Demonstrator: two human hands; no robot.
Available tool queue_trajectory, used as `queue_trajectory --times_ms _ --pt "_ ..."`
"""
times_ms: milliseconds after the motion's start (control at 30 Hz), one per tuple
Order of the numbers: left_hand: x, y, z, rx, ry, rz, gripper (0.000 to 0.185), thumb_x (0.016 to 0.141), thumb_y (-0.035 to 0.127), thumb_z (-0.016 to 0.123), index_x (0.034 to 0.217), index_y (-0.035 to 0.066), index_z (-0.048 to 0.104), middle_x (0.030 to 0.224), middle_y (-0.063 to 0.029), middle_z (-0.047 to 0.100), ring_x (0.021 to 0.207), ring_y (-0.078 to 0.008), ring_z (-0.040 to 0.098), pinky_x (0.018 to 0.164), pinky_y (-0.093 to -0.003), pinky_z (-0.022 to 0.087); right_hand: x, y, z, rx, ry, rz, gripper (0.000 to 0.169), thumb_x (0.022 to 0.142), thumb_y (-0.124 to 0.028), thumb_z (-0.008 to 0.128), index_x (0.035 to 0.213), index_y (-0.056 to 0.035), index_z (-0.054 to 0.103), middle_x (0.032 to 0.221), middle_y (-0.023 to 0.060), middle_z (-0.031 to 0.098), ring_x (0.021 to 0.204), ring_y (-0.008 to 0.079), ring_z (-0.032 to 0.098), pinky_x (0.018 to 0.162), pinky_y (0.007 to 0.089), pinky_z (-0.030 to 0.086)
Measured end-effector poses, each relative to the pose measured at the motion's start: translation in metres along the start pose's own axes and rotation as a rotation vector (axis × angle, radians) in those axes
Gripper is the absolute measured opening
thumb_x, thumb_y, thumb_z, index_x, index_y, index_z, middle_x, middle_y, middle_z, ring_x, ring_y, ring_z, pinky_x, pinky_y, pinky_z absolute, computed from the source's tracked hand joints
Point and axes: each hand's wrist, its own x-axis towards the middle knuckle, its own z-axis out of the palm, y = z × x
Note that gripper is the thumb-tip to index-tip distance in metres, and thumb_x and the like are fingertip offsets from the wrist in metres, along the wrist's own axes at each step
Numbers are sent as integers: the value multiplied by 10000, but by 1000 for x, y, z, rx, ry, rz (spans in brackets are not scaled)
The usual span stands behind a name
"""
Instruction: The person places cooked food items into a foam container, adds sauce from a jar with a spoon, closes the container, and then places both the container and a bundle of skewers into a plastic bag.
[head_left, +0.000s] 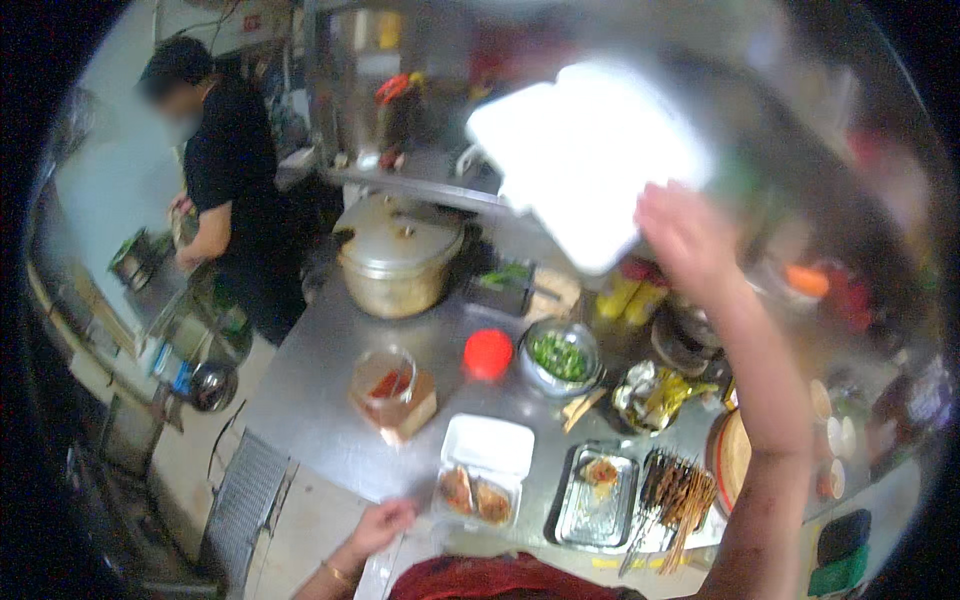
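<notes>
My right hand (686, 240) is raised high at the edge of overexposed white foam containers (585, 157). Its fingers overlap that edge, but blur hides whether they grip. Low in the view, my left hand (382, 525) is beside an open white foam box (487, 446). A dark blur lies by its fingertips, so I cannot tell what it holds. Two browned pieces of food (474, 495) sit in the box's lower half. To the right, a metal tray (596, 517) carries one food piece, and several skewers (679, 487) lie beside it.
A red lid (487, 354), a bowl of chopped greens (559, 356) and a clear tub (386, 379) with red contents stand on the steel table (315, 405). Behind is a large lidded pot (397, 259). A co-worker (232, 157) in black stands at the left.
</notes>
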Motion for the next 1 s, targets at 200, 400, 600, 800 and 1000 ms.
queue_trajectory --times_ms 200,400,600,800,1000 --pt "53 126 69 -1009 -305 -164 1030 800 833 298 1424 16 360 1348 -194 523 1214 -349 526 1028 -521 404 -143 -224 -46 861 -4 -21 163 825 -94 611 974 -43 654 1066 115 639 1059 286 614 963 406 512" --pt "10 94 57 -477 -49 -517 704 911 534 433 1376 5 428 1330 -199 523 1176 -328 547 1001 -461 454 -183 -360 -72 1072 -5 188 187 832 -130 609 990 -47 664 1060 93 632 1077 251 592 986 389 485" --pt "-32 73 63 -555 -18 -577 610 748 216 556 1301 -29 478 1282 -230 543 1146 -344 562 987 -471 470 -226 -340 -77 933 -396 633 378 750 -195 686 1104 -79 619 1125 112 613 1063 266 579 963 439 453" --pt "-54 79 96 -696 200 -483 566 761 184 578 1299 23 506 1268 -147 575 1198 -323 521 1064 -474 376 -362 -303 -22 406 -780 1099 855 551 -348 834 1291 -90 492 1132 104 568 1129 297 491 1004 472 342" --pt "-72 76 100 -780 277 -483 593 757 188 586 1322 37 488 1284 -137 564 1205 -316 515 1068 -471 367 -363 -289 -5 570 -1096 1011 879 554 -351 823 1339 -168 472 1168 106 563 1169 295 475 1052 490 264"
